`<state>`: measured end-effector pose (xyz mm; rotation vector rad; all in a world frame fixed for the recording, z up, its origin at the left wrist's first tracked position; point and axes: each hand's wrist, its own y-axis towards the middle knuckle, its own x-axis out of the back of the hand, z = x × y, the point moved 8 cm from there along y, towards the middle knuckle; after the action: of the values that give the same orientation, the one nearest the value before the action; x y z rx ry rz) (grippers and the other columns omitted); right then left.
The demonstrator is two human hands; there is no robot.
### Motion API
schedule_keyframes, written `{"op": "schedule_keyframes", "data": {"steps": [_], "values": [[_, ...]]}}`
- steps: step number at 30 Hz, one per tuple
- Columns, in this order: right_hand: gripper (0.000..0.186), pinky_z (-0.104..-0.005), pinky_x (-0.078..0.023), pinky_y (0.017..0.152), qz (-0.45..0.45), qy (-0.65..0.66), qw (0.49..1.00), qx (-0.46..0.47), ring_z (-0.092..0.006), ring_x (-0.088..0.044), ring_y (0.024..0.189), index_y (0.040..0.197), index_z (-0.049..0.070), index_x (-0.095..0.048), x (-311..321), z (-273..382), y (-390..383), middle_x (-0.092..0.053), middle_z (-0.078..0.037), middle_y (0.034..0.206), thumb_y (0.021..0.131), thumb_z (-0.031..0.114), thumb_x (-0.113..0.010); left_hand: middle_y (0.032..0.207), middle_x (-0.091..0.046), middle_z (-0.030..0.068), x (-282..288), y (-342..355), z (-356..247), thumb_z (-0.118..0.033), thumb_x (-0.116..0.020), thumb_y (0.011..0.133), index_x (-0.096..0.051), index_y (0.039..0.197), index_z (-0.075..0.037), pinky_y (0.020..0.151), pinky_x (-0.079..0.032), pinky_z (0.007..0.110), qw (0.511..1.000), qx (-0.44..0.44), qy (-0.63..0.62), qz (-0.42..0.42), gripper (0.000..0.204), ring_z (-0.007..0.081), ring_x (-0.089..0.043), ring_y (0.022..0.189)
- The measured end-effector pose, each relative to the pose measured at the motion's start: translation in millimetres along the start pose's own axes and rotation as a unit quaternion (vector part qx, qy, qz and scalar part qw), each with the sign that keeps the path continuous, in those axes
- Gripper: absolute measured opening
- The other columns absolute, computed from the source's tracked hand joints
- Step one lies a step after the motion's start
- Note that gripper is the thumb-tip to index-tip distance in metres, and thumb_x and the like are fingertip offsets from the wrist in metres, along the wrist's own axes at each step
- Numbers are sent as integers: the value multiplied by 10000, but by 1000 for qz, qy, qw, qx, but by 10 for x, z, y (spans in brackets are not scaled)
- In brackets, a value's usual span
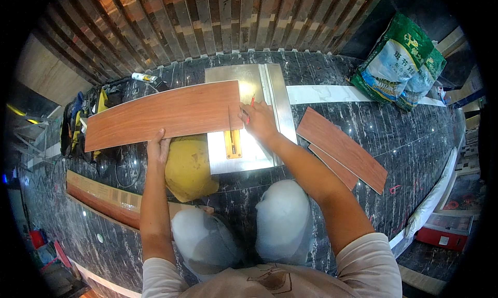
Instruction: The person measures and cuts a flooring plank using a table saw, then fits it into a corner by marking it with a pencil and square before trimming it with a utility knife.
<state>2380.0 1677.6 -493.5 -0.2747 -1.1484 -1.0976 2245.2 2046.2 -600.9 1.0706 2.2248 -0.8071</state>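
Note:
A long reddish-brown wood plank [166, 111] lies across a silver metal saw table [220, 160], its left part reaching out past the table. My left hand [157, 149] grips the plank's near edge, thumb on top and fingers hidden beneath. At the plank's right end, my right hand [257, 121] is closed around a slim red pen-like thing [252, 100], mostly covered by the fingers. A yellow slotted insert [233, 144] sits in the tabletop just before the plank. From it a thin dark line runs onto the plank; I cannot tell whether it is a blade or a mark.
Two similar planks [345, 147] lie overlapping on the dark floor at right. Below the left part of the table is a yellow rounded housing [191, 168]. A long carton [104, 194] rests at left, a tool bag [78, 122] behind it. Green-white sacks [399, 65] stand far right.

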Motion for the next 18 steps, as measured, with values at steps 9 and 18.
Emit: {"op": "schedule_keyframes", "data": {"steps": [9, 18], "values": [[328, -447, -422, 890, 8, 0, 1000, -1, -309, -585, 1002, 1232, 96, -760, 58, 80, -139, -722, -104, 1058, 983, 300, -703, 1499, -531, 204, 56, -146, -27, 101, -619, 968, -436, 1498, 43, 1213, -458, 535, 1000, 3, 2, 19, 563, 353, -544, 1385], [344, -449, -427, 884, 26, -4, 1000, -7, -308, -584, 1010, 1251, 101, -757, 43, 75, -198, -721, -112, 1067, 982, 308, -703, 1500, -531, 221, 81, -211, 2, 101, -615, 973, -445, 1489, 51, 1216, -453, 556, 1000, 14, 0, 9, 546, 372, -543, 1389]]}}
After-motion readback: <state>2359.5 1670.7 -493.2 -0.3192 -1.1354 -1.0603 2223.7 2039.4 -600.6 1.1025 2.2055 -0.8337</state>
